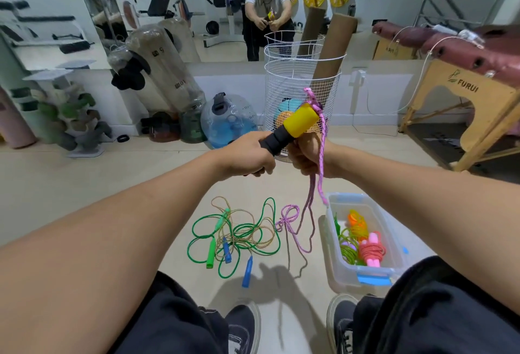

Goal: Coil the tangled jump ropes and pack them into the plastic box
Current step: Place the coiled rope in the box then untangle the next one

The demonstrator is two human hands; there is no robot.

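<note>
My left hand [247, 153] grips the black end of a jump-rope handle [292, 127] with a yellow cap, held up at chest height. My right hand [308, 156] holds the pink braided rope [320, 173] beside that handle; the rope is knotted at the yellow cap and hangs down to the floor. On the floor lies a tangle of a green rope [202, 229] with green handles and a tan rope [253, 238] with blue handles. A clear plastic box [394, 265] to the right holds coiled orange, green and pink ropes.
A white wire basket [295, 89] with cardboard tubes stands ahead. Water jugs [225, 120], a dumbbell rack [70, 117] and a mirror line the wall. A wooden massage table [464, 100] is at the right. My shoes [244, 328] are near the ropes.
</note>
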